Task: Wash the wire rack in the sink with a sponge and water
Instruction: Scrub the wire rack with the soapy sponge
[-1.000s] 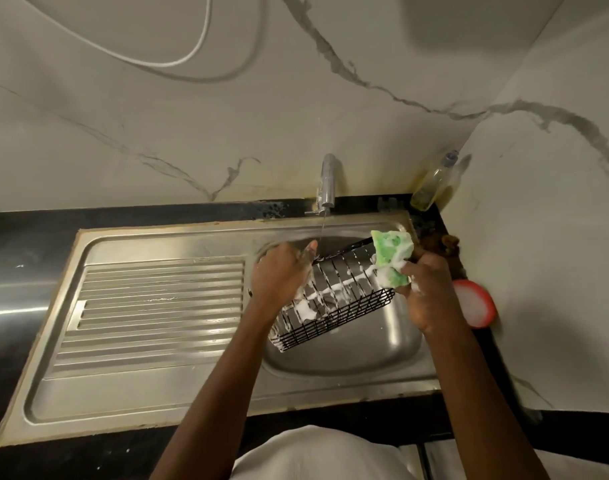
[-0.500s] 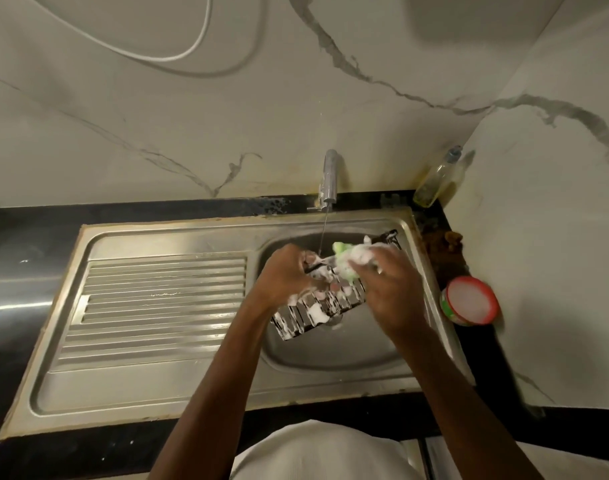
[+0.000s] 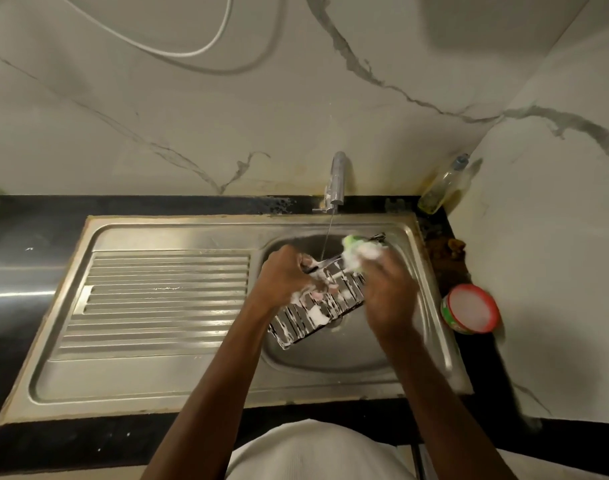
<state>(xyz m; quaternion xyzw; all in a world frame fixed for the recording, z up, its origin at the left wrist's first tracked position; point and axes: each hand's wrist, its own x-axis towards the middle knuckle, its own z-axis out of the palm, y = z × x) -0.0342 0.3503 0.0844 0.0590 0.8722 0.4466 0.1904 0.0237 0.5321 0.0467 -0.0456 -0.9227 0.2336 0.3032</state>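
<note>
Head view: wire rack [image 3: 317,306] held over the sink [image 3: 331,358] basin, tilted, long axis running from near-left (low end) to far-right (high end by the rim). Suds all over the wires. Left hand [image 3: 284,278] closed around the rack's left long edge, roughly mid-length, so most of the rack hangs below and right of that grip. Right hand [image 3: 388,292] clenched on a green-and-white sponge [image 3: 356,252], pressed to the rack's far-right end; motion blur here, so exact contact is probably the top edge. Thin water stream from the tap [image 3: 337,178] falls between the hands. Red-rimmed tub [image 3: 471,308] sits on the counter right of the sink.
</note>
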